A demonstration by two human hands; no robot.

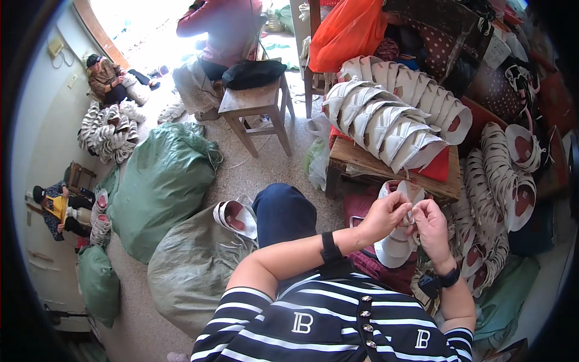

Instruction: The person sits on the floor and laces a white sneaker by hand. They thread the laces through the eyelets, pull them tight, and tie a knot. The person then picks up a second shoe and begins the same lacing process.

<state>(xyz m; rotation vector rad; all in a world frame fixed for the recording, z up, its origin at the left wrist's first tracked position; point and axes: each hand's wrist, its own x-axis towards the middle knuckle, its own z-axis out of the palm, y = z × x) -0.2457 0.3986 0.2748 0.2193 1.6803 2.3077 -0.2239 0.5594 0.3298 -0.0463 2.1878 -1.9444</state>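
My left hand (389,218) and my right hand (432,228) meet in front of a white shoe upper (393,252), both closed in a pinch. Whatever sits between the left fingertips is too small to make out. The right hand's curled fingers grip the upper's edge. Just beyond my hands, nested rows of white strappy uppers (386,123) with reddish insides lie on a wooden stool (356,158). Another white upper (235,217) rests on a grey-green sack left of my knee.
Green sacks (166,181) fill the floor at left; a wooden stool with a black cushion (253,75) stands ahead. More stacked uppers (506,175) hang at right beside an orange bag (347,36). Two people (114,78) sit along the left wall; another person (223,30) is ahead.
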